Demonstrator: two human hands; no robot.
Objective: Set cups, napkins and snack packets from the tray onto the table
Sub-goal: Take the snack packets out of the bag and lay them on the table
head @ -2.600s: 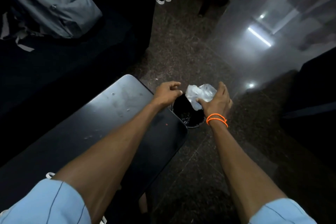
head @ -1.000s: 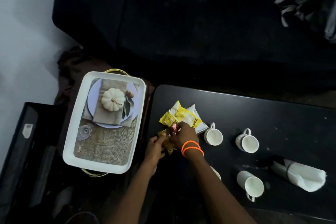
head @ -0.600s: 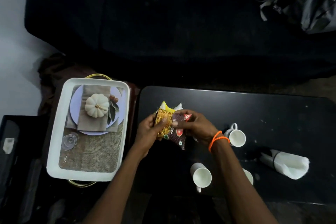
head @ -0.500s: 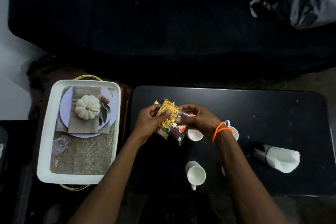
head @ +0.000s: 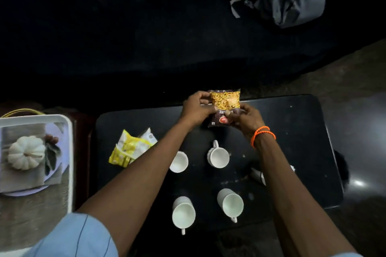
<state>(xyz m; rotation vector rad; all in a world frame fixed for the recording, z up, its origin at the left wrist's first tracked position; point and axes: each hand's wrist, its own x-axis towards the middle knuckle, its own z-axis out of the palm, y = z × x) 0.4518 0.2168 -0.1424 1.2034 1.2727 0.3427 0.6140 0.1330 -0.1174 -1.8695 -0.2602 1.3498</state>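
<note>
Both forearms are bare from the elbow down to the fingers. The left hand (head: 196, 108) wears nothing on its fingers or wrist. Behind the fingers of the right hand (head: 246, 119), two thin orange bead bracelets (head: 263, 134) circle the wrist side by side. Far back from the fingers, a light blue short sleeve (head: 79, 236) with a thin dark seam line covers the left upper arm; a sliver of the same blue cloth shows at the right arm's lower edge.

Far right table (head: 302, 123) bare; four cups (head: 218, 157) crowd centre; yellow packets (head: 129, 148) block left.
</note>
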